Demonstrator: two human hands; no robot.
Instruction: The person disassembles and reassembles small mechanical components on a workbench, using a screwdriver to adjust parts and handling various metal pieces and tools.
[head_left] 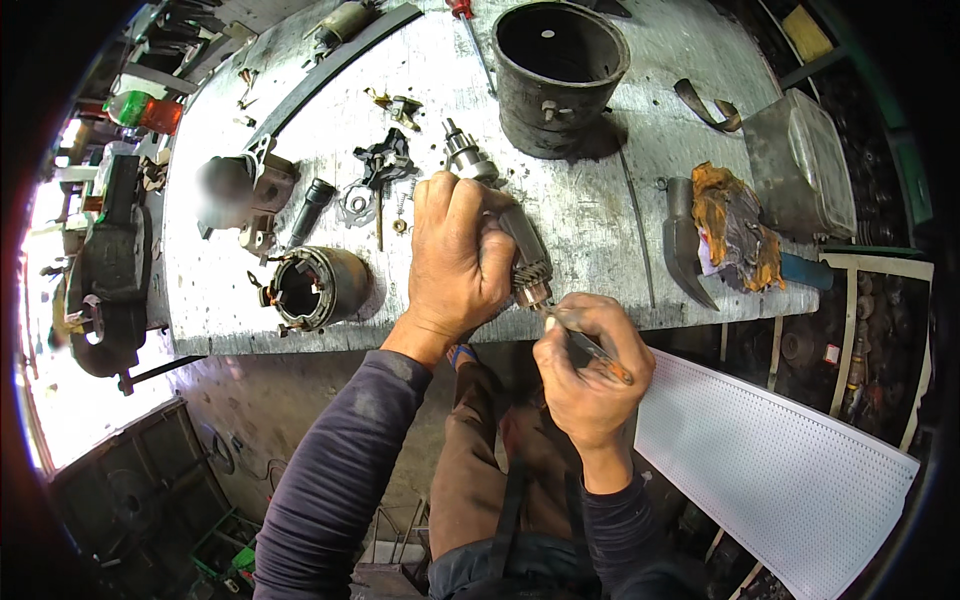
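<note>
My left hand (450, 255) is wrapped round a starter motor armature (526, 240), held at a slant over the table's near edge. The drive gear (464, 152) at its far end points away from me, and its copper commutator (535, 293) points toward my right hand. Closed in a pinch, my right hand (597, 385) grips a slim metal tool with an orange end (606, 363). The tool's tip is at the commutator's end; whether it touches is too small to tell. My fingers hide part of the tool and much of the armature.
On the worn metal-topped table (440, 60) stand a black cylinder (550, 125) and a round coil housing (345, 280). A hammer (682, 240), an orange-grey rag (735, 230) and a clear box (805, 165) lie right. A red screwdriver (462, 10) lies far; a perforated white panel (770, 470) leans below right.
</note>
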